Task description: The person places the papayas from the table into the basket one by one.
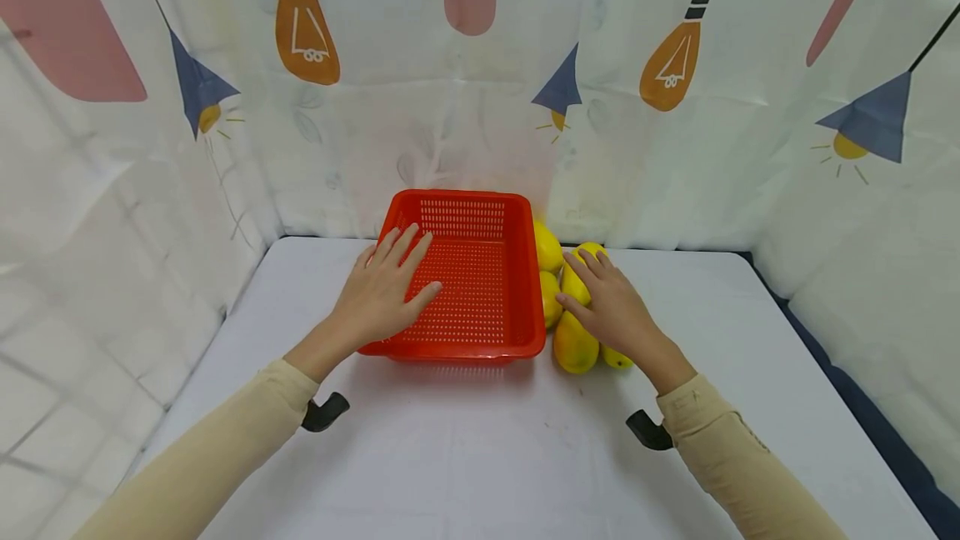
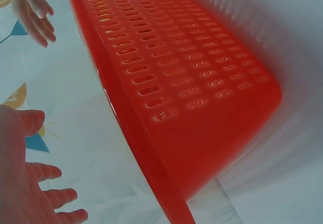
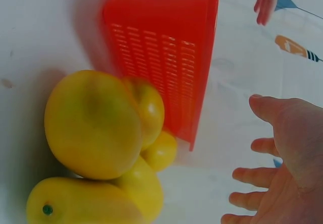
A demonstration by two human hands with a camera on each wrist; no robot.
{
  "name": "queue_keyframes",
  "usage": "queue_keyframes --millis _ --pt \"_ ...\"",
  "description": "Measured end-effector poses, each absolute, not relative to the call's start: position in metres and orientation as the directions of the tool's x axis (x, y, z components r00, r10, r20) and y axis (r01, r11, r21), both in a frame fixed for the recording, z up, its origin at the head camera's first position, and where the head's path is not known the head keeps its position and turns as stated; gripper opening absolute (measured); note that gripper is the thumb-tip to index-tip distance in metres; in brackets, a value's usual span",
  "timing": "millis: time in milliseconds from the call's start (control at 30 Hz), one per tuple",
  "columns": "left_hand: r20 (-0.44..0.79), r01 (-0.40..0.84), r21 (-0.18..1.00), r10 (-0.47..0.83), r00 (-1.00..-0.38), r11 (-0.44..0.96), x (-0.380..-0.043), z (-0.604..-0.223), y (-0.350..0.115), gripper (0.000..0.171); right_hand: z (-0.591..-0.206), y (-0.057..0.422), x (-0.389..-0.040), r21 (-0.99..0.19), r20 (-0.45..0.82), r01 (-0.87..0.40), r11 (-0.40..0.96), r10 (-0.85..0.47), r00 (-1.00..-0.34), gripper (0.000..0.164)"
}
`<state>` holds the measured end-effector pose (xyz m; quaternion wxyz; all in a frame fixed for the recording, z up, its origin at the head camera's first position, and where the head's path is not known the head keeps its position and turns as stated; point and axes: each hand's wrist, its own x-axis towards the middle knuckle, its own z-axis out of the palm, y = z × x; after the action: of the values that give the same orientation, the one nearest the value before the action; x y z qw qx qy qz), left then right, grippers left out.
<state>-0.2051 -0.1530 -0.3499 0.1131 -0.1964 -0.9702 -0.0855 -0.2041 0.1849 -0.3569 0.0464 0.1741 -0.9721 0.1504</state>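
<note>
A red plastic basket (image 1: 467, 298) with slotted walls stands upright on the white table, and its inside shows bare. My left hand (image 1: 386, 286) hovers over the basket's left side, fingers spread. In the left wrist view that hand (image 2: 30, 178) is apart from the rim and holds nothing. Several smooth yellow fruits (image 1: 576, 344), mango-like in shape, lie bunched against the basket's right side. Above them is my right hand (image 1: 611, 302), fingers extended and holding nothing. The right wrist view shows a gap between this hand (image 3: 287, 163) and the largest fruit (image 3: 93, 125).
The white table (image 1: 480, 457) reaches out to both sides and in front of the basket. White curtains (image 1: 450, 123) printed with lamps and bulbs hang behind and at the sides. A dark strap end (image 1: 326, 412) sticks out below the left cuff, another (image 1: 648, 430) below the right.
</note>
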Motion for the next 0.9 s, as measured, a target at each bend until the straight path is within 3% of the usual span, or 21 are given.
queue_keyframes --millis 900 --pt "0.259 0.384 0.157 0.338 -0.905 0.910 -0.207 -0.357 -0.161 0.075 -0.364 0.200 -0.202 -0.332 0.092 -0.266 0.905 -0.250 -0.964 0.069"
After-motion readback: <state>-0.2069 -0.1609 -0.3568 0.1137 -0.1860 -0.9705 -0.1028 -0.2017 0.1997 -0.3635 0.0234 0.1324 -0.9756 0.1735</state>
